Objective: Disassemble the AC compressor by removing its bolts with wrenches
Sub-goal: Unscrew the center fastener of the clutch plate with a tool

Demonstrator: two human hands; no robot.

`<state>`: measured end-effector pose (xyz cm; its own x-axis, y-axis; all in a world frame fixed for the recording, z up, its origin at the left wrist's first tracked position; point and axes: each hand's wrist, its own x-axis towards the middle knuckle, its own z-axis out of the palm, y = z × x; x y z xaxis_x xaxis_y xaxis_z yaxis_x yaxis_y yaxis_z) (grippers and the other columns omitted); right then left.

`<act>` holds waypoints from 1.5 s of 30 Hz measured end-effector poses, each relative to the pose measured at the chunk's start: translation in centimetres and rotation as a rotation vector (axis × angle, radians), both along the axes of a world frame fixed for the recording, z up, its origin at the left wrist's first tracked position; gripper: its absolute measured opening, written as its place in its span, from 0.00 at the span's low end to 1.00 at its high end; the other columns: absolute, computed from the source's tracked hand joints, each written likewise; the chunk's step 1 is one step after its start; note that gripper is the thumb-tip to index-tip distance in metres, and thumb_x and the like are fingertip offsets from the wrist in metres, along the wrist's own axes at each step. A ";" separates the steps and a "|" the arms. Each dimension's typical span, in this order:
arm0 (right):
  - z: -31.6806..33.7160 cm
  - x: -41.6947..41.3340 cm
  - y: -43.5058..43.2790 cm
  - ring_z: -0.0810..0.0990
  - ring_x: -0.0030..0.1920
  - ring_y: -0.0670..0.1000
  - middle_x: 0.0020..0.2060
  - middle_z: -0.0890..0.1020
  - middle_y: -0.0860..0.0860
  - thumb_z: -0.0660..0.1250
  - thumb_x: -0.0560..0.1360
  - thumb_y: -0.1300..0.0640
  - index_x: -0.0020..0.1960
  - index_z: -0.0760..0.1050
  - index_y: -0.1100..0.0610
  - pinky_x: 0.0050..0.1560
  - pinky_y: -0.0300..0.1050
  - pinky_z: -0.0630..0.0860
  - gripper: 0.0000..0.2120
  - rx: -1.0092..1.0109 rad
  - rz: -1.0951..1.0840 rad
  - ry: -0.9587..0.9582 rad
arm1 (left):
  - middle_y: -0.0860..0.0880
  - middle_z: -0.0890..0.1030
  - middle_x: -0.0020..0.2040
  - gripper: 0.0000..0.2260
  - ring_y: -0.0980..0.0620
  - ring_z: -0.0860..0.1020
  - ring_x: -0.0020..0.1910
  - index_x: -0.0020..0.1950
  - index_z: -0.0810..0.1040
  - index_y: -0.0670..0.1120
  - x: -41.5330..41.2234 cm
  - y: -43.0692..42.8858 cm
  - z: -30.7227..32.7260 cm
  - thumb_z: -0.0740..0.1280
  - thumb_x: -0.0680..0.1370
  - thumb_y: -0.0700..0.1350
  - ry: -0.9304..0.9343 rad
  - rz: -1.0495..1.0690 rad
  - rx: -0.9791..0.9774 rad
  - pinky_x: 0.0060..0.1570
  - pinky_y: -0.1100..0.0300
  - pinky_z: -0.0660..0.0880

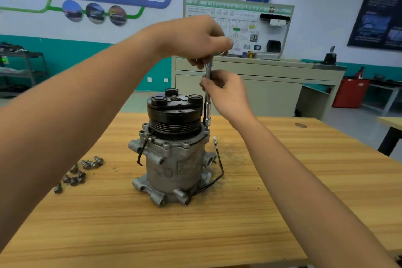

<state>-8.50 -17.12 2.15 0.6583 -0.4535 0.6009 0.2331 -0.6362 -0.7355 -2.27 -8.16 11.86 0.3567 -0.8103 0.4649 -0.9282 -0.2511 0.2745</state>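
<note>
The left hand (195, 39) curls its fingers around the upright socket wrench's (207, 111) top, and the right hand (226, 93) pinches the shaft just below. Beneath both, the AC compressor (174, 159) stands on the bench (282, 180), with loose bolts (80, 172) well to the left.

My left hand (193, 39) is raised, fingers curled down around the top of the socket wrench (208, 113); my right hand (226, 93), just below, pinches its shaft.
</note>
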 end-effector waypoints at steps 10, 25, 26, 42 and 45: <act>1.0 -0.5 0.1 0.70 0.31 0.42 0.27 0.74 0.45 0.67 0.74 0.50 0.32 0.75 0.55 0.33 0.40 0.66 0.14 0.010 0.013 0.076 | 0.51 0.78 0.35 0.10 0.56 0.75 0.31 0.44 0.78 0.45 1.0 -1.6 -0.4 0.60 0.77 0.48 0.166 0.200 -0.057 0.32 0.64 0.70; 0.8 -0.4 -0.5 0.71 0.30 0.49 0.28 0.72 0.50 0.59 0.78 0.56 0.38 0.72 0.57 0.33 0.43 0.65 0.12 -0.125 -0.067 0.142 | 0.53 0.78 0.59 0.14 0.61 0.76 0.51 0.66 0.72 0.50 -0.3 0.3 -3.5 0.59 0.81 0.44 0.337 -0.042 -0.192 0.43 0.70 0.72; 0.8 -0.4 -0.5 0.72 0.32 0.51 0.28 0.72 0.51 0.60 0.78 0.56 0.41 0.74 0.58 0.35 0.44 0.66 0.09 -0.141 -0.077 0.122 | 0.54 0.77 0.58 0.15 0.64 0.75 0.49 0.67 0.72 0.50 -0.3 0.4 -3.5 0.60 0.81 0.44 0.293 -0.070 -0.190 0.41 0.76 0.70; 1.3 -0.7 -0.5 0.80 0.40 0.58 0.36 0.82 0.58 0.65 0.73 0.58 0.49 0.79 0.57 0.45 0.51 0.76 0.07 -0.295 -0.172 0.075 | 0.48 0.76 0.32 0.06 0.57 0.75 0.22 0.49 0.77 0.44 0.5 -1.3 -2.7 0.61 0.78 0.42 0.796 0.077 -0.376 0.26 0.68 0.73; 1.5 -0.8 -0.5 0.79 0.40 0.55 0.33 0.79 0.53 0.63 0.73 0.57 0.44 0.77 0.54 0.38 0.44 0.74 0.04 -0.311 -0.185 0.104 | 0.49 0.78 0.34 0.07 0.57 0.77 0.27 0.47 0.79 0.45 0.3 -0.2 -2.8 0.61 0.79 0.44 0.812 -0.039 -0.320 0.30 0.66 0.76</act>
<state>-9.31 -17.63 3.64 0.6471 -0.3765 0.6629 0.0275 -0.8574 -0.5139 -2.00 -8.39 9.08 0.6512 -0.7030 0.2857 -0.4209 -0.0213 0.9069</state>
